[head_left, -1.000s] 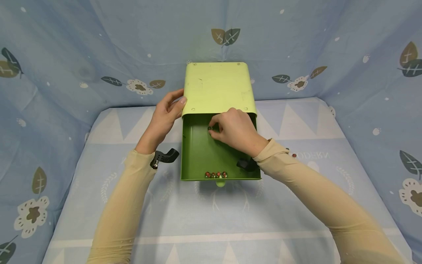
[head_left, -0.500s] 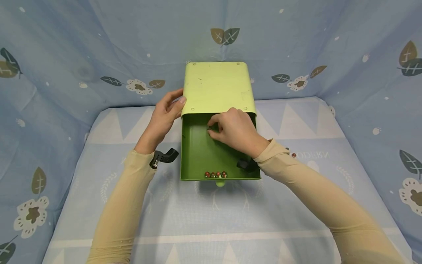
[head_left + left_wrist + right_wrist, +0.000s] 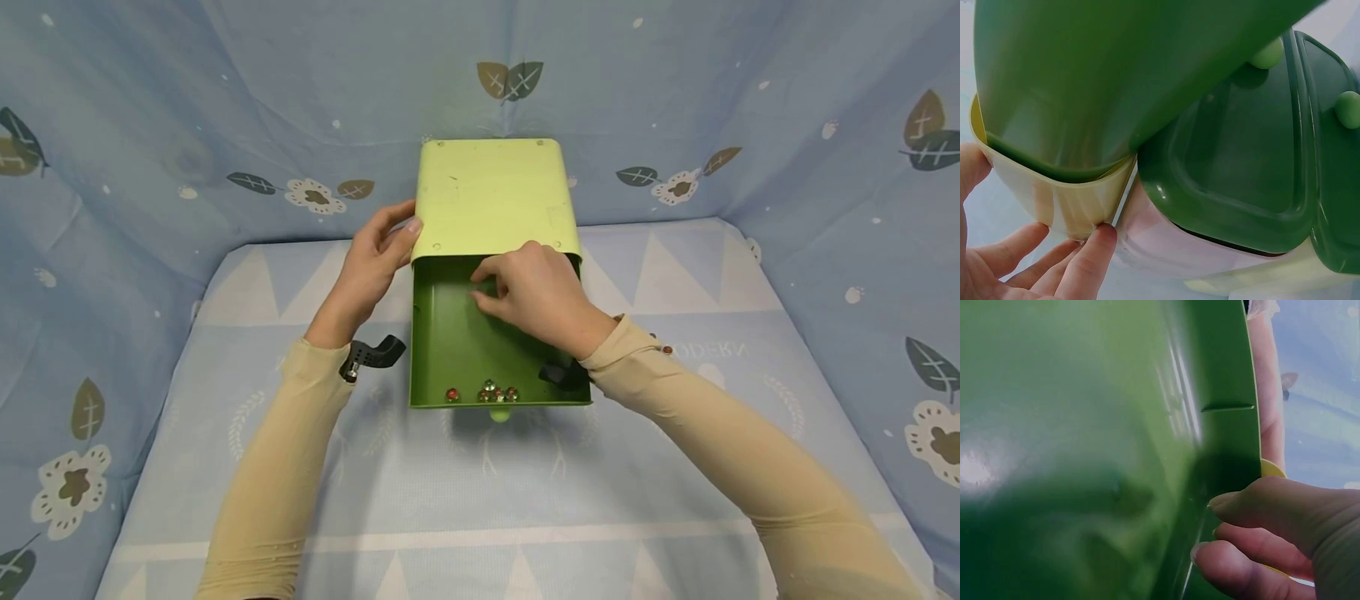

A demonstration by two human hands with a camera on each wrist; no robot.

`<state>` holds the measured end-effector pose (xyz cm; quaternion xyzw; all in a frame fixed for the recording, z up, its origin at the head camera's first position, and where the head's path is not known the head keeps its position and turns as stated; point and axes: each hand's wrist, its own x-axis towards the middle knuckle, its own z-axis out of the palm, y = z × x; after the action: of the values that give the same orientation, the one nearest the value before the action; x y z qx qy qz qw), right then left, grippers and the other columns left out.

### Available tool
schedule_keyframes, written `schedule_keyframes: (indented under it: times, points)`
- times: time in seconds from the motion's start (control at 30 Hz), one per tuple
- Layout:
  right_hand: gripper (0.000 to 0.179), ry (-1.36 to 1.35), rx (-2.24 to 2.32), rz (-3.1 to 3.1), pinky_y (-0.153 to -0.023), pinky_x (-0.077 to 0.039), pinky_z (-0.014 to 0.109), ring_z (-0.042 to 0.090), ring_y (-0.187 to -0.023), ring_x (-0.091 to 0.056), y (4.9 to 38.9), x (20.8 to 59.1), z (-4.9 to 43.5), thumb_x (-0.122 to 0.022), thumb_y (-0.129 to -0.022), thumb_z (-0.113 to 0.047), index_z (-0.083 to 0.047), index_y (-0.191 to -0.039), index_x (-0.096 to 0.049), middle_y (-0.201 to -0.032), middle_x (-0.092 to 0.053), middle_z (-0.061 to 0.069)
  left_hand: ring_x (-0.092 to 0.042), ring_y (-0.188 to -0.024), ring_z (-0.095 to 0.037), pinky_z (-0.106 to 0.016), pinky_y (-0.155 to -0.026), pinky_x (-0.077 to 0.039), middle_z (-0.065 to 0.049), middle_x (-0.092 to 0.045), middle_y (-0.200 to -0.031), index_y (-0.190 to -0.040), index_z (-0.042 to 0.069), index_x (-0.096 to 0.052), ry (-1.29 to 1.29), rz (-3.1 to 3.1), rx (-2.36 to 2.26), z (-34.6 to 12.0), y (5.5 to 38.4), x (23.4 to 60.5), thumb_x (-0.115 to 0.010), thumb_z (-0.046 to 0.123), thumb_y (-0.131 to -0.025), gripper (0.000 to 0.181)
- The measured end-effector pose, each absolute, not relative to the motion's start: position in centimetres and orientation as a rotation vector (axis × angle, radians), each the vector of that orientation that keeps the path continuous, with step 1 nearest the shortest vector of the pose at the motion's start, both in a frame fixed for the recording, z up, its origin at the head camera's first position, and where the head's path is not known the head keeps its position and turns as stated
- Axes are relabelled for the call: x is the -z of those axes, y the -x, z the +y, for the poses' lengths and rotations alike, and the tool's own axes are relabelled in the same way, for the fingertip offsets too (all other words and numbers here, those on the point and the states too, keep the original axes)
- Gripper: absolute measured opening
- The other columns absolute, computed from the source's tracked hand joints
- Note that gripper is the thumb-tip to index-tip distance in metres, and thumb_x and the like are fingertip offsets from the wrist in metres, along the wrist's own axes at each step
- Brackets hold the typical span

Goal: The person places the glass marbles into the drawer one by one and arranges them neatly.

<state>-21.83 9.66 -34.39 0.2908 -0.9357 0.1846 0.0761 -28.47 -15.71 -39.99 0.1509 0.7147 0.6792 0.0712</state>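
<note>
A light yellow-green cabinet (image 3: 495, 196) stands at the back with its dark green drawer (image 3: 450, 333) pulled out. My left hand (image 3: 371, 262) rests against the cabinet's left side, thumb at the top edge. In the left wrist view its fairly straight fingers (image 3: 1088, 265) touch the pale housing. Over the drawer, my right hand (image 3: 536, 292) has thumb and forefinger parted, with nothing between them. Against the drawer's front wall lies a small cluster of shiny balls (image 3: 499, 396), like beads or marbles, red and metallic. One red ball (image 3: 452, 394) sits apart to their left.
More small balls (image 3: 667, 350) lie on the patterned cloth, right of the drawer, partly behind my right sleeve. The left wrist view shows other shut green drawers (image 3: 1241, 162) with round knobs. Blue curtains surround the table on the back and sides.
A small dark ball has left my right fingers, which have parted. At the drawer's front another ball has joined the group, and one red ball has shifted left. My left hand stays put.
</note>
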Motion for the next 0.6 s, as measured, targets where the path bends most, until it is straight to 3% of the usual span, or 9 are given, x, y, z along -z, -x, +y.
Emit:
schedule_keyframes:
  times: [0.23,0.6]
  points:
    - [0.014,-0.828,-0.583,-2.825,-0.048,-0.047,0.033,0.012,-0.054,-0.057,21.5,33.7,10.1,-0.084,-0.099,-0.021,-0.01,-0.108,-0.087,-0.061,-0.063,-0.006,-0.047,-0.153,-0.028,-0.05,-0.123,-0.045,-0.012,-0.041,-0.17,-0.168,0.005,-0.04,-0.459,2.142,-2.054,-15.8,28.5,39.9,-0.057,0.029,-0.117,0.059]
    - [0.015,-0.793,-0.658,-2.781,-0.054,-0.048,0.035,0.013,-0.054,-0.054,20.0,33.2,11.7,-0.086,-0.098,-0.022,-0.01,-0.107,-0.087,-0.066,-0.066,-0.006,-0.048,-0.152,-0.027,-0.05,-0.123,-0.045,-0.011,-0.042,-0.169,-0.167,0.003,-0.04,-0.47,2.154,-2.048,-15.8,28.5,40.1,-0.056,0.029,-0.117,0.058]
